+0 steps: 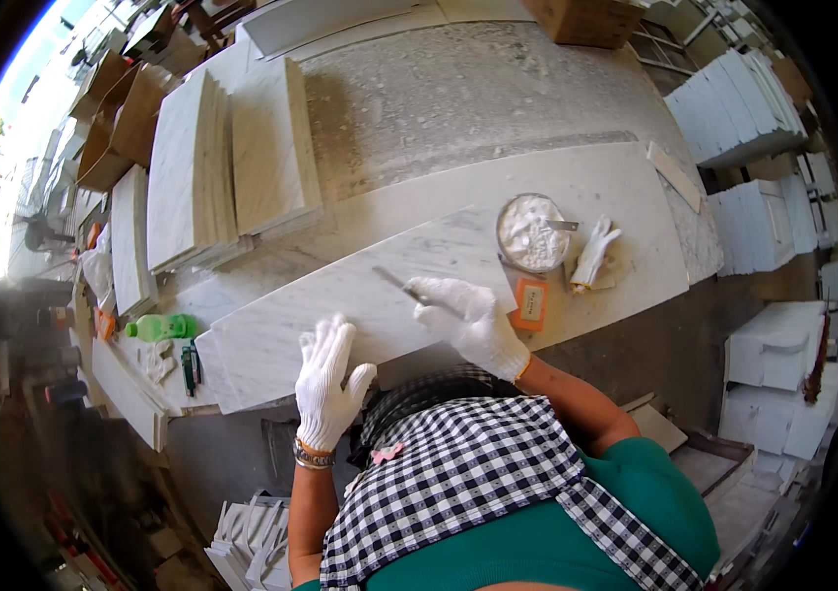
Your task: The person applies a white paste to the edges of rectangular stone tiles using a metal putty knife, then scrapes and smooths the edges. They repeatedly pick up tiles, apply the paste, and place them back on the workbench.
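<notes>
Green top (655, 492) and checked apron (468, 433): nearest the camera, at the near side of the table, with both gloved forearms reaching forward past them
Right hand (473, 320): fingers and thumb clamped together on a thin grey blade (391, 279), held above the slab's right half
Blade direction: long axis slanted, the free end pointing away and to the left; whether that end touched the stone could not be told
Left hand (327, 379): nothing gripped, fingers extended side by side, thumb apart, the fingertips over the slab's near edge, seemingly steadying it
Marble slab (291, 320): flat on the worktable in front of the person, its long axis running from near left to far right, the narrower end at left and the wider end beside the bowl
Bowl (500, 251): just beyond the slab's right end, filled with white paste (525, 229), an orange box (530, 304) and a spare glove (594, 254) near it
Step in hand: apparently smoothing or scraping the slab's face
Next move: seemed to call for a low blade angle and a steady left palm
</notes>
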Motion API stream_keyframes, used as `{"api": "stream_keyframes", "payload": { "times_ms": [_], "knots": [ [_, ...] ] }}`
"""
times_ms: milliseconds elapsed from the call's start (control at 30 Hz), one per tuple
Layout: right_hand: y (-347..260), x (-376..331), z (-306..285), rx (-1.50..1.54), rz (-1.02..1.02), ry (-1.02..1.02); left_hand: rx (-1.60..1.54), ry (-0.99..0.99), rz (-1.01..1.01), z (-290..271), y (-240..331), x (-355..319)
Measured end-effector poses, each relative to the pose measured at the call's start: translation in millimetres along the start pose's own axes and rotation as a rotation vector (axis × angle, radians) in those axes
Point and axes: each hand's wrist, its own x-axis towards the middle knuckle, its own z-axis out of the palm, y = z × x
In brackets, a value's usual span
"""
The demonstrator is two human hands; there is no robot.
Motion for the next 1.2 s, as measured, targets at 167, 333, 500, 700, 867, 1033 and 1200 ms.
{"api": "stream_keyframes", "payload": {
  "times_ms": [167, 333, 500, 700, 867, 1033, 1200],
  "knots": [
    [-16, -8, 8, 0.167, -0.048, -0.335, -0.591, -0.07, -0.216, -6, 25, -12],
    [6, 39, -33, 0.172, 0.011, 0.097, -0.626, 0.17, -0.318, -3, 29, -14],
    [-5, 61, -99, 0.073, -0.049, 0.593, -0.862, 0.333, -0.665, -5, 28, -27],
    [7, 1, -4, 0.052, -0.226, -0.059, -0.866, 0.377, -0.721, 7, 37, -25],
    [3, -39, 20, 0.383, 0.1, -0.376, -0.882, 0.403, -0.729, 11, 38, -27],
    [-5, -29, 4, 0.18, -0.061, -0.285, -1.04, 0.307, -0.569, 22, 45, -39],
    [4, -31, 23, -0.109, -0.329, -0.302, -0.757, 0.143, -0.617, 20, 54, -32]
  ]
}}
